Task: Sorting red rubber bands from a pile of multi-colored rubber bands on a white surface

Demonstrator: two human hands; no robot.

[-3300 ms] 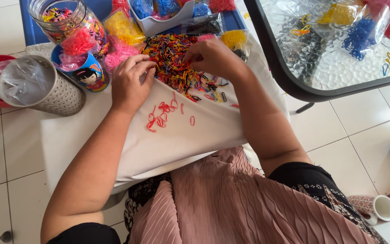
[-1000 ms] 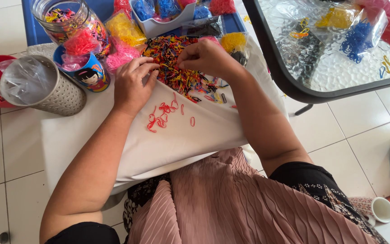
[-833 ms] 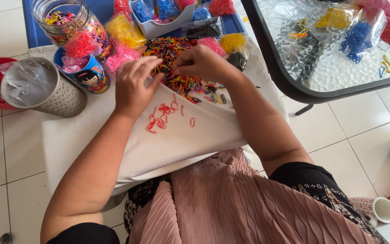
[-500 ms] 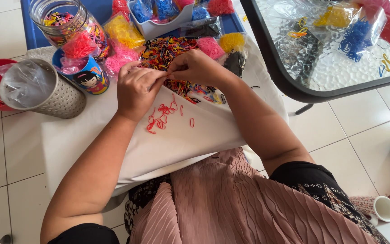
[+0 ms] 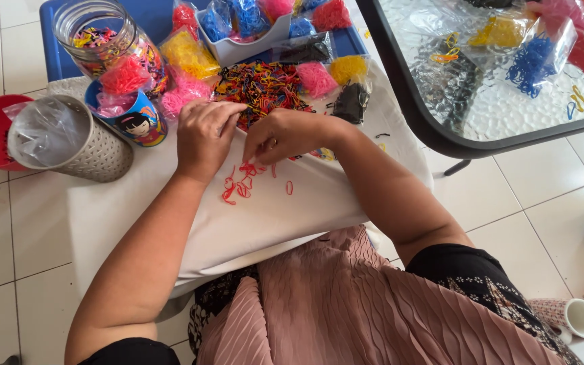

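Right hand (image 5: 285, 135) pinches, fingertips closed, at the near edge of the mixed-colour band heap (image 5: 259, 86); left hand (image 5: 204, 132) rests curled beside it. Red bands (image 5: 241, 186) lie sorted nearer on the white cloth (image 5: 170, 216). Picking out reds seems underway; next needs a fine pinch.

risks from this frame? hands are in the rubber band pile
1. The small red bands lie loose on the white cloth, which slopes toward the lap; they could slide off.
2. The left hand and right hand work close together beside the mixed pile; a sweep might drag other colours into the reds.
3. The bag-lined grey bin sits at the cloth's edge and may tip.
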